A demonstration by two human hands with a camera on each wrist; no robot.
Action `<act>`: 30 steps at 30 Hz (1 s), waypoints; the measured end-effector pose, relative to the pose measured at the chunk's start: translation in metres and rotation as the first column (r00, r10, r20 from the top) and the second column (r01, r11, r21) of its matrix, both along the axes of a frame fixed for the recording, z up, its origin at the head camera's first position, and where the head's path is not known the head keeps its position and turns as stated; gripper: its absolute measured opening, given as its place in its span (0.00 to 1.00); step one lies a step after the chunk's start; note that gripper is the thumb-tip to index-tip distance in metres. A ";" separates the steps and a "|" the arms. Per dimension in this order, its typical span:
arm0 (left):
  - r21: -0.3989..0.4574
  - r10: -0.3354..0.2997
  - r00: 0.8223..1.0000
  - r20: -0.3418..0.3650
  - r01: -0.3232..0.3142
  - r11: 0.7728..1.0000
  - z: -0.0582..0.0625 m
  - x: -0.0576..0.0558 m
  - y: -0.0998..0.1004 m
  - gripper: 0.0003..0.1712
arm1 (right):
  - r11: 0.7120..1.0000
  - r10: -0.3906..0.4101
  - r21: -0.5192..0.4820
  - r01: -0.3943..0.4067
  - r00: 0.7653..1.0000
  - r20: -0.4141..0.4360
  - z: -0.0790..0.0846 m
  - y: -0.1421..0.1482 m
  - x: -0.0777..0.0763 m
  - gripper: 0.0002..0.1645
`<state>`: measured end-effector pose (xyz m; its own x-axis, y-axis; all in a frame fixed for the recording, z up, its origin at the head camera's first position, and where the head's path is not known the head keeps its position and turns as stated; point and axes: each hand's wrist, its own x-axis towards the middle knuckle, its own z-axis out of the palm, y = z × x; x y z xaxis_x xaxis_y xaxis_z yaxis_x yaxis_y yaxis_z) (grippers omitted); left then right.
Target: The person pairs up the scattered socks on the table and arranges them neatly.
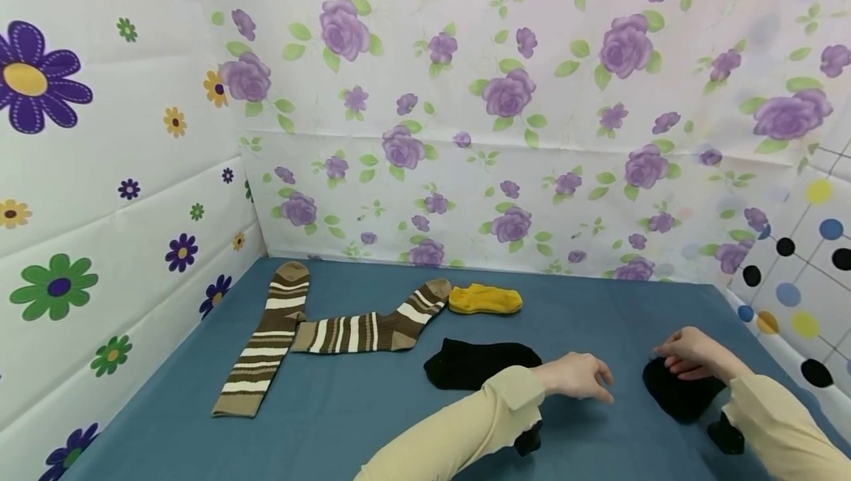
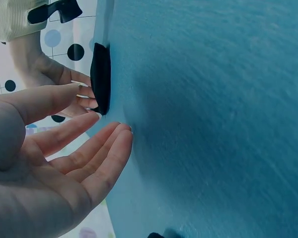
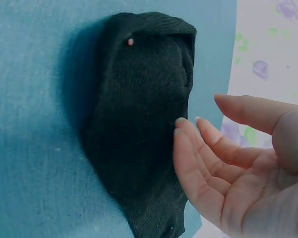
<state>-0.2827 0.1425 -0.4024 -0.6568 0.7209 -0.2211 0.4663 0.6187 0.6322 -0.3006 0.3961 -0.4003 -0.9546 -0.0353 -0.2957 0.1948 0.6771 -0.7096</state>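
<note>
A black sock [image 1: 683,391] lies at the right side of the blue table, toe and cuff folded into a lumpy shape. My right hand [image 1: 694,354] is at its far edge. In the right wrist view, the fingertips [image 3: 181,130] meet the side of the black sock [image 3: 139,109], while the thumb stays apart from it. My left hand [image 1: 577,376] hovers over the table with relaxed fingers and nothing in them. Just left of it lies another black sock [image 1: 482,363], partly covered by the left sleeve.
Two brown-and-white striped socks lie at the left, one lengthwise [image 1: 262,348] and one crosswise [image 1: 372,329], touching at the cuff. A yellow sock [image 1: 485,299] sits near the back edge. Flowered cloth [image 1: 425,111] hangs behind the blue table [image 1: 346,422].
</note>
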 end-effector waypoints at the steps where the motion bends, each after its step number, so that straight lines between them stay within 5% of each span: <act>1: -0.002 0.004 1.000 0.002 -0.004 1.000 0.000 0.000 0.001 0.16 | 1.000 0.007 0.010 -0.007 1.000 -0.004 0.000 -0.001 0.001 0.12; 9: -0.016 -0.001 1.000 -0.014 0.001 1.000 0.002 0.000 0.004 0.15 | 0.996 0.036 0.085 -0.037 0.999 0.020 0.001 -0.012 0.004 0.13; 16: 0.010 -0.002 1.000 0.004 0.002 1.000 0.001 -0.002 -0.001 0.14 | 0.999 0.041 -0.006 -0.041 0.997 0.066 -0.001 -0.014 0.003 0.14; 23: -0.013 0.019 0.998 -0.064 -0.019 1.000 0.003 0.001 0.001 0.13 | 0.981 0.090 -0.181 -0.067 0.988 0.124 -0.005 -0.026 0.000 0.18; 30: 0.010 0.002 0.998 -0.056 -0.002 1.000 0.001 0.001 0.008 0.14 | 0.992 0.078 -0.105 -0.069 0.993 0.087 0.002 -0.025 -0.002 0.18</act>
